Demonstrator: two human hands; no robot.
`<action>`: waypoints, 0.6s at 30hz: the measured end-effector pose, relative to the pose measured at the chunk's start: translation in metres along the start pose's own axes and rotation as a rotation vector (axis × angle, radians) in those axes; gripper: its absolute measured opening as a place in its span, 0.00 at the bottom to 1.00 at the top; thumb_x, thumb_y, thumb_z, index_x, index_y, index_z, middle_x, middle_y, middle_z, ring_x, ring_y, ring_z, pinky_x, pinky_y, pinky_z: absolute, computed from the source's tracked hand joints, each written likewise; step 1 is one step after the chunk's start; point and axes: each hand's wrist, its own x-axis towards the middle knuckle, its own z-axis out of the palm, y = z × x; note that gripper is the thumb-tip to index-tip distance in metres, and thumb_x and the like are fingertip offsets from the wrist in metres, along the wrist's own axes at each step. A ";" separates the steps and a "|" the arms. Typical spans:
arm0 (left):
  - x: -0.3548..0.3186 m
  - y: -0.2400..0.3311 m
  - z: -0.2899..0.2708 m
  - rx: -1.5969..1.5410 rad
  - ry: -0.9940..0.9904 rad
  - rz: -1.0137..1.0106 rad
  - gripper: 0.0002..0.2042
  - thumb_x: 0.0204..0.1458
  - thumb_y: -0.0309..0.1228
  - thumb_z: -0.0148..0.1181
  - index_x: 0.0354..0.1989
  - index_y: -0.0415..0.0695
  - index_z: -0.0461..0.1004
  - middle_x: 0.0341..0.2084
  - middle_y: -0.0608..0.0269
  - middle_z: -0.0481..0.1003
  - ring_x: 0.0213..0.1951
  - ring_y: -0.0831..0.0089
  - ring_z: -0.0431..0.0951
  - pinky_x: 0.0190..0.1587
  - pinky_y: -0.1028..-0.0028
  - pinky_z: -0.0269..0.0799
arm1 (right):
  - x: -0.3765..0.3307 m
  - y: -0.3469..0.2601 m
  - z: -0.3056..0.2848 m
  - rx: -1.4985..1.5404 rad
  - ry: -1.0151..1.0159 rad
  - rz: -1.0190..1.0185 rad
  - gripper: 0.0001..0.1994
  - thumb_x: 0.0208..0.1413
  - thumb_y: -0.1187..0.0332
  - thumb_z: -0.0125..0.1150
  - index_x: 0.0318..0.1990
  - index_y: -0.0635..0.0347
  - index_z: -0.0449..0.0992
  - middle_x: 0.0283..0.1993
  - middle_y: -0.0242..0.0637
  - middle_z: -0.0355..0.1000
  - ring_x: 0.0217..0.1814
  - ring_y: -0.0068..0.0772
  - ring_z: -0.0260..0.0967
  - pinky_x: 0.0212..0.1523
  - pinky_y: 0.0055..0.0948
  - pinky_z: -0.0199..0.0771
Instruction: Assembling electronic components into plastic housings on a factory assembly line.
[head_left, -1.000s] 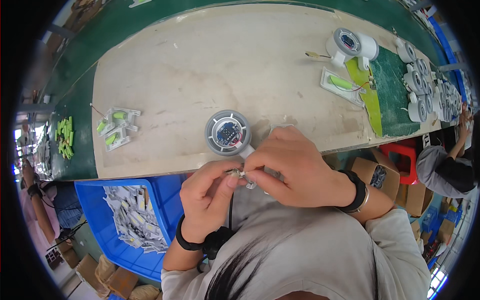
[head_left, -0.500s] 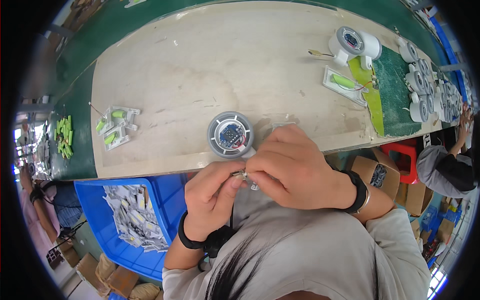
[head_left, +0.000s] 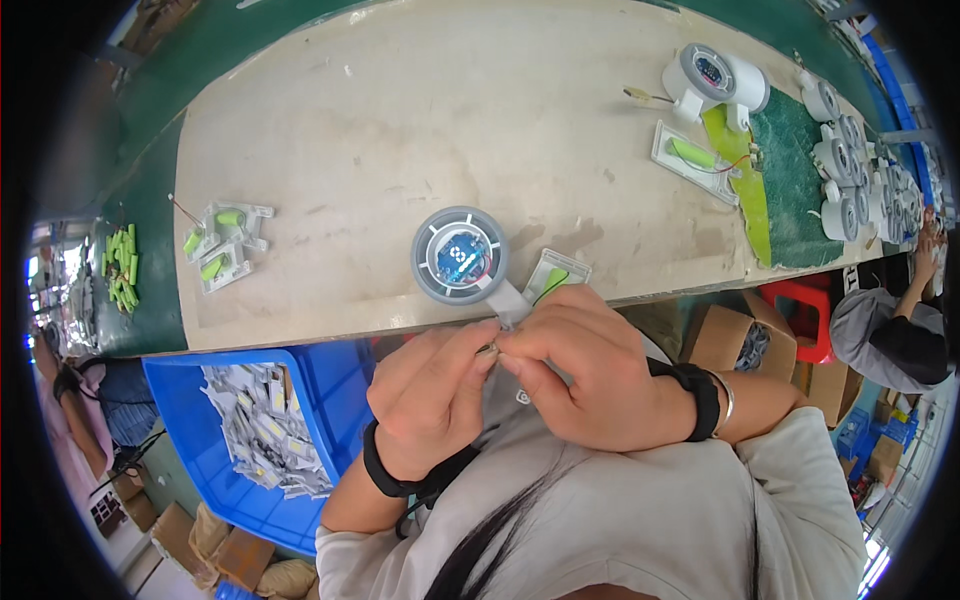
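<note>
Just in front of the table edge, my left hand (head_left: 430, 400) and my right hand (head_left: 595, 365) meet in a pinch. Between their fingertips sits a small connector part (head_left: 487, 348), mostly hidden by the fingers. Directly beyond my hands, a white round fan-like unit (head_left: 495, 278) with a grey rim lies face up, its blue circuit board (head_left: 460, 255) glowing with a lit display. The unit's white stem reaches down toward my fingertips. Beside my right hand is a clear-white holder (head_left: 577, 268) with a green battery and a dark wire, partly covered by the hand.
Battery holders (head_left: 225, 268) lie at left near loose green batteries (head_left: 122, 265). Another unit (head_left: 741, 80) and a holder (head_left: 668, 165) lie at right, before several grey-rimmed units (head_left: 838, 215). Below the table are a blue bin (head_left: 215, 495) of parts and a cardboard box (head_left: 715, 337). Other people sit at both sides.
The display on the round unit's board has lit up. More of the battery holder beside my right hand now shows. My fingertips have closed further over the small part.
</note>
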 end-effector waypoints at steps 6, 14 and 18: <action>-0.002 -0.004 -0.005 -0.079 -0.025 -0.095 0.08 0.42 0.18 0.56 0.33 0.36 0.73 0.25 0.53 0.75 0.26 0.64 0.76 0.28 0.75 0.71 | 0.005 0.004 -0.004 -0.010 -0.092 -0.018 0.08 0.38 0.78 0.58 0.29 0.60 0.69 0.24 0.36 0.66 0.29 0.39 0.63 0.32 0.31 0.62; -0.009 -0.014 -0.019 -0.254 -0.158 0.026 0.09 0.41 0.13 0.53 0.32 0.36 0.73 0.29 0.53 0.74 0.29 0.64 0.75 0.32 0.74 0.71 | 0.047 0.015 -0.021 -0.173 -0.245 -0.072 0.26 0.39 0.74 0.62 0.49 0.65 0.61 0.47 0.46 0.63 0.48 0.47 0.62 0.47 0.36 0.63; -0.011 -0.015 -0.018 -0.273 -0.193 0.038 0.08 0.44 0.22 0.57 0.34 0.34 0.72 0.30 0.52 0.73 0.30 0.67 0.75 0.32 0.74 0.71 | 0.057 0.023 -0.019 -0.070 -0.425 0.015 0.30 0.37 0.74 0.63 0.51 0.67 0.58 0.49 0.47 0.62 0.51 0.49 0.60 0.49 0.36 0.61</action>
